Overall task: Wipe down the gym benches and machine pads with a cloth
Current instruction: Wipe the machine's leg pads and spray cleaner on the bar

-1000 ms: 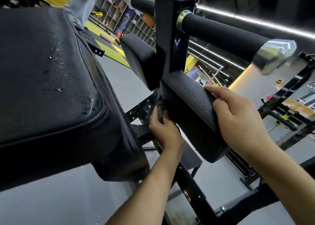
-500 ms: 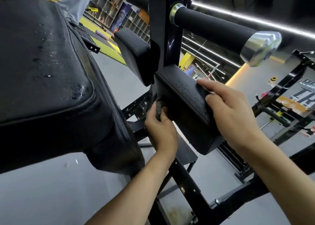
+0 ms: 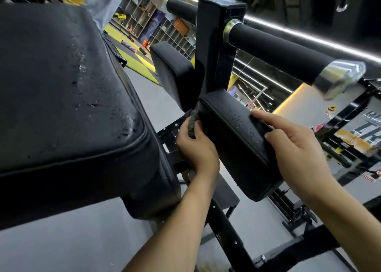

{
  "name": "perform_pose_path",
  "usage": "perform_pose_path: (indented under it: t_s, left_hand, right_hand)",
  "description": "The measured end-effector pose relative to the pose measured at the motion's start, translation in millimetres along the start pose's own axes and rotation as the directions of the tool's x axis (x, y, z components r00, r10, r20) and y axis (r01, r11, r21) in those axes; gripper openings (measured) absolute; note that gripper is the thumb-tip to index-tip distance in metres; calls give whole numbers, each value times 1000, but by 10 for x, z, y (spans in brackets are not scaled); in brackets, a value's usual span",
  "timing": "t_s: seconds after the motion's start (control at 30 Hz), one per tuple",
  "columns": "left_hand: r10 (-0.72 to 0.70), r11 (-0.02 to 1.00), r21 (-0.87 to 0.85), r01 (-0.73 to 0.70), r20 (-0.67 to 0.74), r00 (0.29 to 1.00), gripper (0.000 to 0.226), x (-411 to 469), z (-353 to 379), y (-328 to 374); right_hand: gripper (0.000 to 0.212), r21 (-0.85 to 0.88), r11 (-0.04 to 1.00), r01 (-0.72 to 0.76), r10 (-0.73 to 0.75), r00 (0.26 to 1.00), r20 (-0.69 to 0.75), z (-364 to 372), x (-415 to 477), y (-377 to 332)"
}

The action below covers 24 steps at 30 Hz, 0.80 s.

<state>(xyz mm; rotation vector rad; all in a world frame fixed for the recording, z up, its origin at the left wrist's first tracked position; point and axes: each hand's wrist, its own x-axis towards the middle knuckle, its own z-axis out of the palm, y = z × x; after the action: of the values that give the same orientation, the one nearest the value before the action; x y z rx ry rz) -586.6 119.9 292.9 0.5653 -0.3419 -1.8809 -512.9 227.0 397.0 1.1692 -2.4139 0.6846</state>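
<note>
Pad point(image 3: 233, 139) long axis slopes from post point(image 3: 216, 45) down toward me. Left hand point(image 3: 198, 150) grips cloth point(image 3: 192, 125) at its side, higher than before; right hand point(image 3: 296, 148) clasps the other edge.

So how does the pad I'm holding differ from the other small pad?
The near pad carries droplets; the far pad looks dry. The near pad is gripped by the right hand, with the left hand holding the cloth at its edge; the far pad is untouched. Both are black, padded.
</note>
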Motion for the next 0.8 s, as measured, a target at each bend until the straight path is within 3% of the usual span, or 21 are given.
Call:
perform_pose_path:
  t_s: [0.07, 0.2, 0.37, 0.53, 0.7, 0.8]
  left_hand:
    - [3, 1000, 13, -3, -9, 1000, 22, -49, -3, -6]
    - [96, 995, 22, -100, 133, 987, 25, -331, -226, 0]
    - [54, 999, -4, -53, 28, 998, 23, -29, -1, 110]
    - [183, 980, 48, -194, 167, 969, 25, -373, -248, 144]
    - [130, 990, 42, -132, 55, 990, 24, -111, -17, 274]
    - [152, 986, 49, -160, 126, 980, 25, -326, -142, 303]
  right_hand:
    - [44, 0, 1000, -10, 10, 1000, -6, 0, 3, 5]
    - [47, -4, 1000, -10, 9, 1000, -19, 1, -16, -2]
    - [47, -18, 1000, -18, 18, 1000, -9, -10, -6, -8]
    - [48, -9, 1000, -22, 21, 1000, -23, -5, -4, -6]
    - [47, -19, 1000, -13, 12, 1000, -21, 5, 4, 6]
    - [46, -22, 1000, -1, 1, 1000, -30, 23, -1, 14]
